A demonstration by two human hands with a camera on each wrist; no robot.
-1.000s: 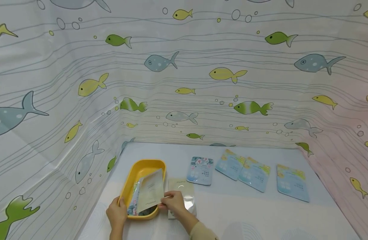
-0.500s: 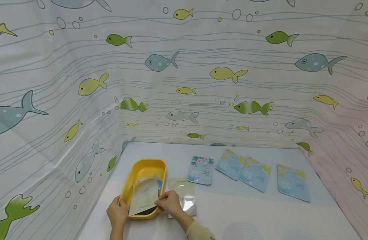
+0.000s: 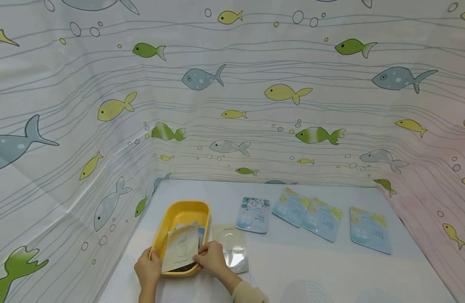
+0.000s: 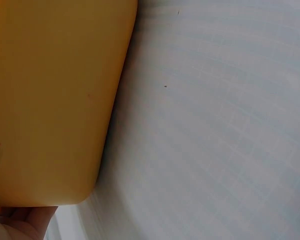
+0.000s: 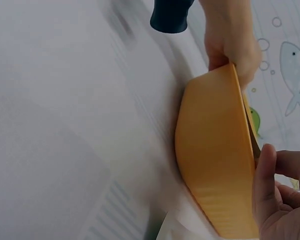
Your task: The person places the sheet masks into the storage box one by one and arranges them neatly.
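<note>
A yellow plastic bin (image 3: 192, 207) stands at the left of the table in the head view. My left hand (image 3: 148, 268) grips its left rim near the front corner; its fingers (image 4: 37, 220) show under the bin's edge in the left wrist view. Inside the bin, a beige sheet mask packet (image 3: 180, 247) lies tilted over other packets, which it mostly hides. My right hand (image 3: 211, 258) pinches this packet's front right corner, just above the bin's right rim. Thumb and fingers (image 5: 266, 167) come together there in the right wrist view.
Another beige packet (image 3: 233, 246) lies right of the bin, partly behind my right hand. Farther right are a floral blue packet (image 3: 253, 215) and several blue-and-yellow packets (image 3: 321, 221). Fish-print sheeting (image 3: 232, 130) walls the back and sides.
The beige packet has come down and left into the bin, from a raised slant to lying flatter. My right hand has moved left with it. The left hand keeps its place.
</note>
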